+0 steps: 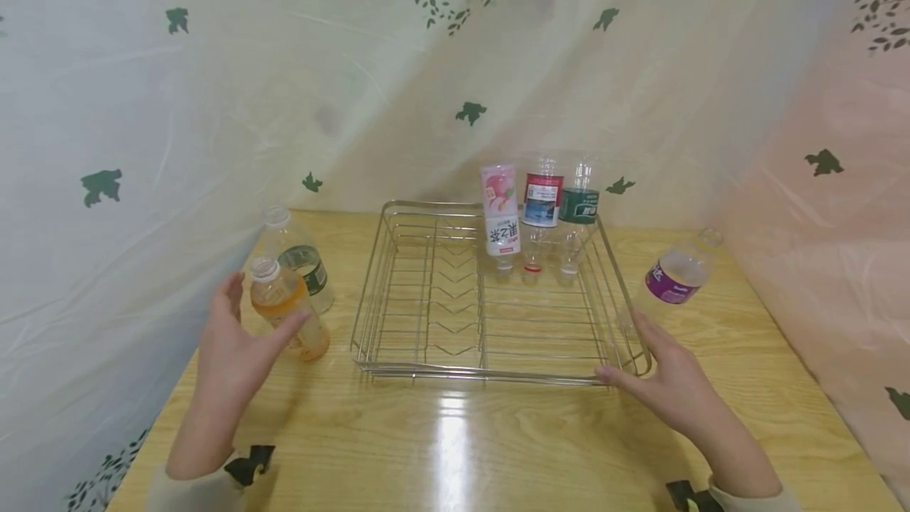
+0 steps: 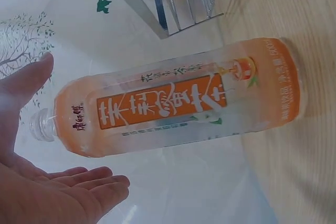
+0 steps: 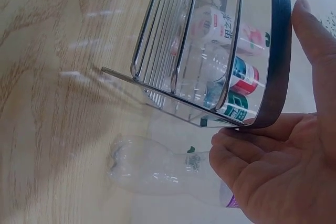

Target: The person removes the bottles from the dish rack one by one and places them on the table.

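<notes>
My left hand is spread around an orange-labelled tea bottle standing uncapped on the table. In the left wrist view a gap shows between the thumb, the fingers and this bottle. Just behind it stands a clear bottle with a green label. My right hand is at the front right corner of a wire dish rack, its thumb along the front rim and its fingers by the right side. The right wrist view shows those fingertips right at the metal rim.
Inside the rack, at its back right, three bottles stand upside down: a pink-and-white one, one with a red-and-blue label and one with a green label. A purple-labelled bottle stands right of the rack. A leaf-patterned curtain hangs behind.
</notes>
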Motion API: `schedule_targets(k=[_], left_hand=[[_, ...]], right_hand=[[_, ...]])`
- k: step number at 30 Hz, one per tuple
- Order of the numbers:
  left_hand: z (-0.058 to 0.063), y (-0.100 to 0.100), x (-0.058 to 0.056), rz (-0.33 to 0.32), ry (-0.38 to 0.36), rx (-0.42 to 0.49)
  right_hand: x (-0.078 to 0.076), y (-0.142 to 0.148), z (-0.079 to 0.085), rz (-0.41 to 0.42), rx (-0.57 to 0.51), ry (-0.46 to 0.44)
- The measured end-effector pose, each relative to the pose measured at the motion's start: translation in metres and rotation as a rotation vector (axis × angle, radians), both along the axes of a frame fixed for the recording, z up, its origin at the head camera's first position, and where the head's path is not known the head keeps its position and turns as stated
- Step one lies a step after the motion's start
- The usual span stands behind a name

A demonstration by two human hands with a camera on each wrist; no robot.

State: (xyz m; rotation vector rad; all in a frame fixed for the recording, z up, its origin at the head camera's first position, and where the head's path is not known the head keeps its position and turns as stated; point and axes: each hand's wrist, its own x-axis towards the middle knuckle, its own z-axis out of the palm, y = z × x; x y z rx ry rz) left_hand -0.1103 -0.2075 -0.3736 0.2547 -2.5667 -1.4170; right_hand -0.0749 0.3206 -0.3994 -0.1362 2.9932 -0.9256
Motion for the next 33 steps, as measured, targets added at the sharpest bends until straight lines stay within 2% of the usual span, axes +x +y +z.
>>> schedule_targets(k=[16, 21, 33], left_hand=[[0.027, 0.003, 0.0, -0.026, 0.095, -0.042], [0.036, 0.004, -0.001, -0.051, 0.119, -0.049], [0.05, 0.008, -0.004, -0.089, 0.193, -0.098]], right_hand=[[0.0, -0.001, 0.0, 0.001, -0.012, 0.004], [0.001, -0.001, 0.001, -0.002, -0.013, 0.003], [0.001, -0.001, -0.001, 0.0, -0.02, 0.014]])
